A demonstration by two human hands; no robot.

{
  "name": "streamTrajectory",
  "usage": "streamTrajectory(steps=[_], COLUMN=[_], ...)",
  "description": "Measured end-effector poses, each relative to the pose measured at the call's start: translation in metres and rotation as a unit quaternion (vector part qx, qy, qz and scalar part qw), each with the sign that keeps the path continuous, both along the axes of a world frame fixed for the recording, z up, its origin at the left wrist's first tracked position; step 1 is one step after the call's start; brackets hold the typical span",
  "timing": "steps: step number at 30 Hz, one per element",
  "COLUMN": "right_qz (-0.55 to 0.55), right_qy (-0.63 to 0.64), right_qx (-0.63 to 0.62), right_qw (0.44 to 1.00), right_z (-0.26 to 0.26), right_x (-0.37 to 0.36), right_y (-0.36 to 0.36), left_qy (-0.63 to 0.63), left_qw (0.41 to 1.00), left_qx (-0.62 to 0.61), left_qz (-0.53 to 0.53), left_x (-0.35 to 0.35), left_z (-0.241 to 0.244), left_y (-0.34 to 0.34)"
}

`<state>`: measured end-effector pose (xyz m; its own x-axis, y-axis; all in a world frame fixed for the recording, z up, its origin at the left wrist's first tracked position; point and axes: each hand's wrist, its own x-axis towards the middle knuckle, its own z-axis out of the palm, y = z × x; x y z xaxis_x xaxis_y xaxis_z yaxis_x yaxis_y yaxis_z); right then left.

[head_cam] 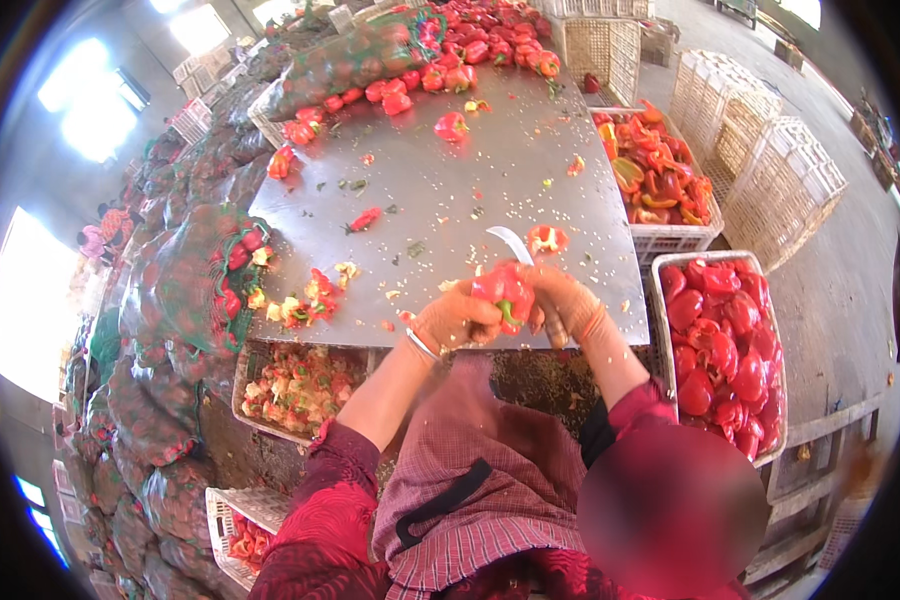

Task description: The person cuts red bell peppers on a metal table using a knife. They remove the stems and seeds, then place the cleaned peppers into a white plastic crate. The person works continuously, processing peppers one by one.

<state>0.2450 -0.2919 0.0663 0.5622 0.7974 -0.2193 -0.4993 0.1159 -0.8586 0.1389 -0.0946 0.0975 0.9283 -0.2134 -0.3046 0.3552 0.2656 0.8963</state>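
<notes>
At the near edge of a metal-topped table [450, 187], my left hand [454, 319], in an orange glove, grips a red bell pepper [501, 292] with its green stem facing me. My right hand [566, 300], gloved too, is at the pepper's right side and holds a knife with a curved blade [511, 241] pointing up and away; its handle is hidden by the fingers. Just beyond the blade lies a cut piece of red pepper [547, 238]. A small red pepper piece [365, 219] and scattered seeds are on the metal.
Whole peppers [487, 45] are heaped at the far end. Pepper cores [319, 296] lie at the left, above a crate of cores and scraps [300, 431]. Crates of cut peppers [784, 420] stand at the right, near empty plastic crates [784, 187]. Filled mesh sacks [187, 277] line the left.
</notes>
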Motion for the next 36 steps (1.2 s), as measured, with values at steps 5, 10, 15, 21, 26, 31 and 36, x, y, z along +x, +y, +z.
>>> streamTrajectory(steps=[5, 10, 15, 21, 26, 31, 36], right_qz=[-0.111, -0.154, -0.243, -0.128, -0.018, -0.012, -0.055], right_qy=[-0.002, -0.028, 0.001, -0.056, -0.076, -0.02, -0.048], right_qx=[-0.013, -0.047, 0.033, -0.052, -0.029, -0.042, -0.048], right_qw=[0.994, 0.987, 0.969, 0.989, 0.997, 0.999, 0.996], right_z=[-0.028, -0.005, -0.013, -0.011, 0.01, 0.015, 0.002], right_x=[-0.011, -0.015, 0.02, 0.019, -0.018, -0.025, -0.022], right_y=[0.001, -0.007, -0.028, -0.017, -0.001, 0.011, 0.021], left_qy=[-0.011, -0.119, 0.005, 0.0, -0.061, -0.176, -0.155], left_qw=[0.999, 0.943, 0.811, 0.972, 0.986, 0.974, 0.969], left_qx=[0.036, 0.271, 0.581, -0.032, -0.054, 0.032, 0.065], left_qz=[0.024, 0.15, 0.077, 0.233, 0.147, 0.137, 0.184], left_x=[-0.013, 0.005, 0.017, -0.005, 0.001, 0.01, 0.015], left_z=[0.014, -0.04, -0.062, -0.044, -0.03, -0.026, -0.033], left_y=[-0.012, 0.003, 0.06, 0.071, 0.042, 0.013, 0.003])
